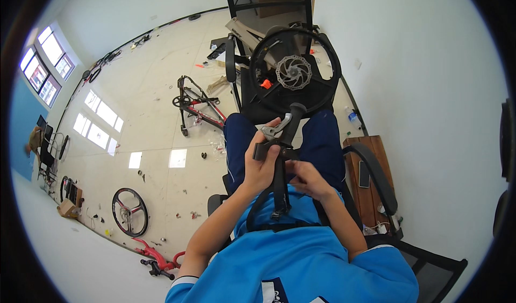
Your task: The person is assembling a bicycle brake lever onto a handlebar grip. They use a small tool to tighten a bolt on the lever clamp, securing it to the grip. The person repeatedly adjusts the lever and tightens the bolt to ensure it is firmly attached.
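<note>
In my lap is a black bicycle handlebar [280, 180], with a rounded grip [297, 109] at its far end and a silver brake lever [276, 126] beside it. My left hand [262, 163] is closed around the bar near the lever clamp, thumb on top. Just right of the bar, my right hand [310, 179] has its fingers curled in toward it. Those fingertips are partly hidden, and whatever they pinch is too small to make out. Beyond my knees, a black wheel with a silver disc rotor [294, 72] rests on an office chair [231, 61].
A red-and-black bike frame [201, 107] lies on the floor ahead left. Farther left is a black wheel [130, 212], with a red frame part [156, 254] nearer me. At my right, a phone [364, 174] lies on a wooden box [379, 168] beside my chair's armrest [376, 176].
</note>
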Demonstrator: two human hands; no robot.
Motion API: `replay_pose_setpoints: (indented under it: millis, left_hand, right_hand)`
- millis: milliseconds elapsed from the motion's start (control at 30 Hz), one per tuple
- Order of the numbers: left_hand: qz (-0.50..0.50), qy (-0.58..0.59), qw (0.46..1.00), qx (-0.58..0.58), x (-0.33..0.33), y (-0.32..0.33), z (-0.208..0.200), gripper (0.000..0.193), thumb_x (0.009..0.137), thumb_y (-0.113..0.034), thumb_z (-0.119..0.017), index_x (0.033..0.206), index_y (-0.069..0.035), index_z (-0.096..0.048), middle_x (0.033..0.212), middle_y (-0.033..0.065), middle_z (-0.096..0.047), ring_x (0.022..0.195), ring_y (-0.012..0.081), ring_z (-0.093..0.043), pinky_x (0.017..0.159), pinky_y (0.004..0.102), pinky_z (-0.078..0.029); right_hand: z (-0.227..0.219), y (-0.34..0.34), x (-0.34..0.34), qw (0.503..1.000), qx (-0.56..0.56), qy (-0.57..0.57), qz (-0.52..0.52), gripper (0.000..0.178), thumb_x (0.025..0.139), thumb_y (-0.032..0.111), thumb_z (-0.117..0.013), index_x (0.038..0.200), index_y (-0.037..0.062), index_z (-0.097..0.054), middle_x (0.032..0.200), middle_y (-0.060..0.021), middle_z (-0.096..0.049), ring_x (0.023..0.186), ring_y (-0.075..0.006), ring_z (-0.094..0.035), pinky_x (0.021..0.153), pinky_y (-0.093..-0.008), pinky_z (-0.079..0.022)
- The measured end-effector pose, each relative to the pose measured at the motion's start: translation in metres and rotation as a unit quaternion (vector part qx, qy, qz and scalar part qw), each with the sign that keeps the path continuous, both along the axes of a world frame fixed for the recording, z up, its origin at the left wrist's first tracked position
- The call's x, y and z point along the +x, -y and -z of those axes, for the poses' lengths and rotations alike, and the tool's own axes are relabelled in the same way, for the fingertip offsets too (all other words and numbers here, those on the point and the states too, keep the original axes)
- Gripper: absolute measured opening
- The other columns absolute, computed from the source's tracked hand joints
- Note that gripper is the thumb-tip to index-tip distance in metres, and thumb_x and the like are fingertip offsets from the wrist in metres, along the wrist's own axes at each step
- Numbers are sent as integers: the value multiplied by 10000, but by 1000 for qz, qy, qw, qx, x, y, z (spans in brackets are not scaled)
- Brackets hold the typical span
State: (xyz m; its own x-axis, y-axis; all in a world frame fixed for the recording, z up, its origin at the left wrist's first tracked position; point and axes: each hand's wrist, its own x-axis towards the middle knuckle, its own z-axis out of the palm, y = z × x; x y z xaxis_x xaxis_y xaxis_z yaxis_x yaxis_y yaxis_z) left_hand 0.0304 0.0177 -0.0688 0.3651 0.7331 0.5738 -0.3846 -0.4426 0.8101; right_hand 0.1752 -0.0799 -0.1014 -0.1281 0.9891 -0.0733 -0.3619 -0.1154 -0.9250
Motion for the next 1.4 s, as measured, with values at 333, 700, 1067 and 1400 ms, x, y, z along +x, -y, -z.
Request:
replay_pose_setpoints:
  millis: [333,700,1067,1400]
  left_hand:
    - [-152,-193,965,91,-8,4,-16,273,918,-147,-676,1099,54,-641,872,133,-673,700,163,-623,642,255,-489]
    - [-100,-194,975,44,-21,-6,-12,148,862,-61,-732,957,49,-706,824,93,-718,687,103,-678,644,209,-537]
    - [-126,-194,972,44,-14,2,-10,134,865,-65,-737,910,47,-679,763,75,-687,663,87,-648,601,210,-501]
    - [-49,-107,986,115,-10,9,-12,198,831,-30,-731,1024,12,-715,805,91,-688,658,140,-657,609,226,-494]
  right_hand:
    - [2,-4,0,993,18,96,73,247,876,220,-721,964,23,-602,789,-13,-616,704,-89,-589,650,-233,-487]
    - [14,-7,7,947,81,217,223,252,874,243,-696,940,13,-615,732,-26,-623,623,-83,-554,585,-239,-453]
    - [1,-5,7,899,95,353,242,348,814,278,-741,931,-18,-601,664,-57,-565,584,-135,-537,547,-282,-429]
    - [5,-3,22,990,60,93,82,188,901,202,-595,947,21,-616,734,-55,-636,655,-134,-619,639,-265,-495]
